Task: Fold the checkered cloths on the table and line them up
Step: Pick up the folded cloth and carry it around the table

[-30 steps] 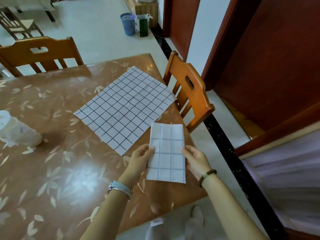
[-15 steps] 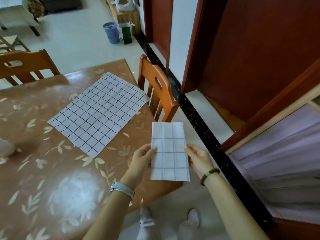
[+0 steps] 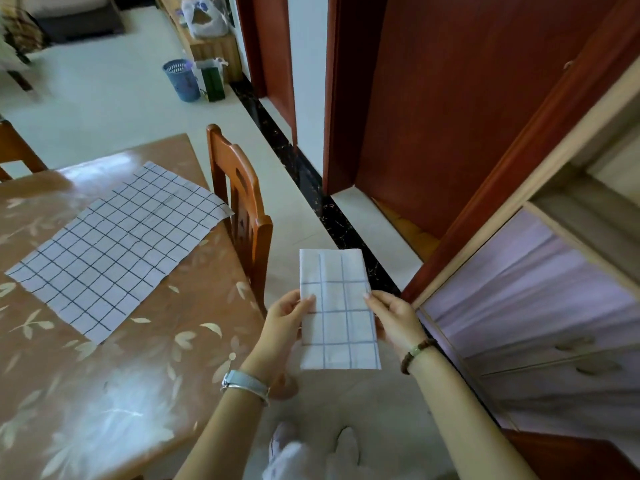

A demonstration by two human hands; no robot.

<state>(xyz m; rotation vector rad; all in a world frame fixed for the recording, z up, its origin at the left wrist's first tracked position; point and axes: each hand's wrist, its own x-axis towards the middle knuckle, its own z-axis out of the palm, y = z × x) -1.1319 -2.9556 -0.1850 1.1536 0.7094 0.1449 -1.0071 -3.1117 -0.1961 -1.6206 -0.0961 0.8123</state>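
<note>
Aloft, both grips (image 3: 285,323) (image 3: 391,320) on folded cloth (image 3: 337,271)

Wooden chair (image 3: 247,202), blue wastebasket (image 3: 181,79) beside a green bag (image 3: 212,83) on the pale floor (image 3: 104,109), reddish-brown door (image 3: 450,98), black floor strip (image 3: 301,171)

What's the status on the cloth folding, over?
Both gripping: left hand and right hand pinch the folded cloth, held past the table edge. Second, unfolded cloth flat on the table. Nothing in the way.
</note>
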